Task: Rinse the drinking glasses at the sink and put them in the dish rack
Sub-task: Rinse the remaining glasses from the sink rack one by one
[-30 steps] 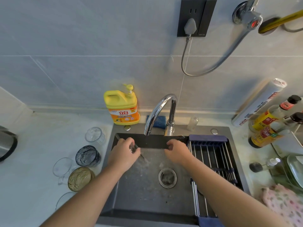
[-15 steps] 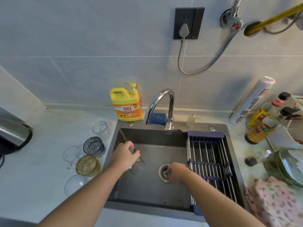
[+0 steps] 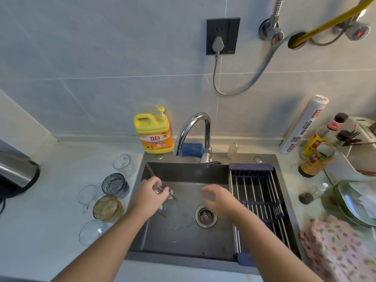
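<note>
The right hand [image 3: 215,198] has come up off the drain [image 3: 205,216] and now hovers over the basin, blurred, fingers loose and spread, released and holding nothing I can see. A second ago it was at the faucet [image 3: 193,131] lever, at 12 o'clock of the sink [image 3: 183,171]; half a second ago it was low by the drain. No stream shows from the spout now, so the rinse seems finished.

The left hand [image 3: 150,198] is still grasping the clear glass [image 3: 162,190], tilted, at 10 o'clock from the drain, much where it was before. The right hand is probably closing in to take it or shake it off.

The dish rack [image 3: 254,200], at 3 o'clock across the sink, carries no glasses. Five unwashed glasses [image 3: 115,185] wait on the counter [image 3: 50,210] at 9 o'clock, unmoved. The view has tipped upward, showing more wall.
</note>
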